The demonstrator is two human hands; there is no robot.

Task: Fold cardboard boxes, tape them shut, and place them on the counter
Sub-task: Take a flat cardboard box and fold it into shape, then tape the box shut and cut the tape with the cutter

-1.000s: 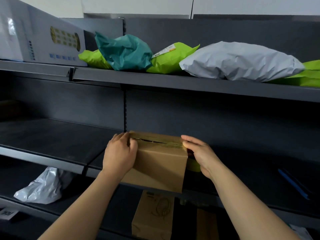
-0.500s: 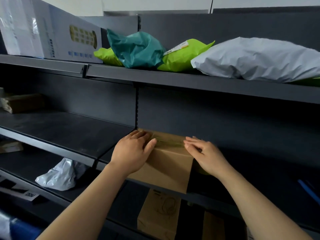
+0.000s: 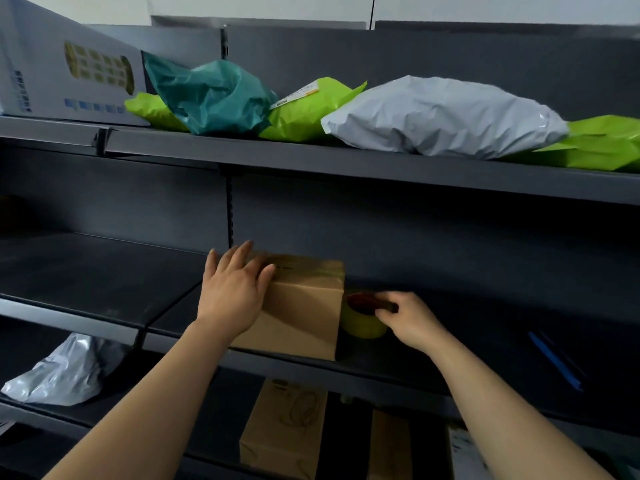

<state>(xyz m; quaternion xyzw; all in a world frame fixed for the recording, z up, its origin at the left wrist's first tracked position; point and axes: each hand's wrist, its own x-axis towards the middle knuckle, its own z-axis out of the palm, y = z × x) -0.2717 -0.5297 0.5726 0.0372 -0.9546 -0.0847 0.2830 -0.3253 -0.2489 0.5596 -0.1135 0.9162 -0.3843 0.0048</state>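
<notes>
Dark metal shelf (image 3: 415, 370) carries a brown cardboard box (image 3: 304, 317) at its front edge, with bare shelf open to the left of the box. The left hand (image 3: 232, 292) rests on the box's top left corner, fingers straight and spread. Just right of the box, the right hand (image 3: 412, 320) curls around a yellow-green tape roll (image 3: 360, 323).

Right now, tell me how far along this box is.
Done: the box stands folded on the shelf, flaps closed. In hand: the left hand rests on its top while the right hand grips the tape beside it. Left: taping, since I cannot tell whether the seam is sealed.
</notes>
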